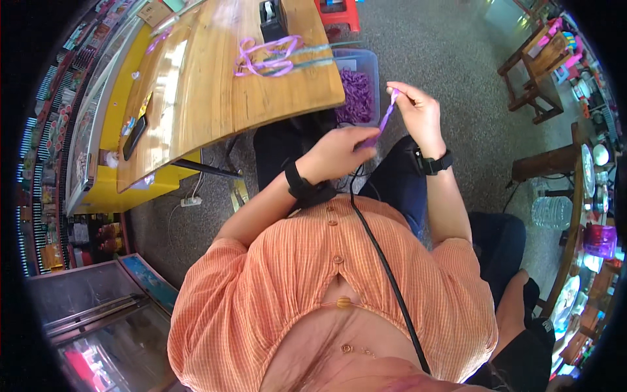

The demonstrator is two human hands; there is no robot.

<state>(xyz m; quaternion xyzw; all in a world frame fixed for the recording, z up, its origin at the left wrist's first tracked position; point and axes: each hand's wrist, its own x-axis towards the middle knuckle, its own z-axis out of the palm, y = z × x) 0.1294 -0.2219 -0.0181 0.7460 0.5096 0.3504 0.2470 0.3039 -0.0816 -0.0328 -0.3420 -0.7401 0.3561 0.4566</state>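
Note:
A purple ribbon [388, 115], looking folded or twisted, runs taut between my two hands above my lap. My left hand [334, 154] is closed round its lower end. Higher up and farther right, my right hand [419, 112] pinches the other end between thumb and fingertips. Just beyond them, below the table's right edge, stands a clear plastic bin [375, 78] with many purple ribbon pieces [354, 97] in it. Loose loops of lilac ribbon [269, 65] lie on the wooden table [209, 91], with greyish-green strips [313, 57] beside them.
A black tape dispenser [273, 23] stands at the table's far side, and a phone [134, 138] lies near its left edge. A black cable [385, 251] hangs down my front. To the right are a wooden chair [539, 72] and a large clear water bottle [550, 213].

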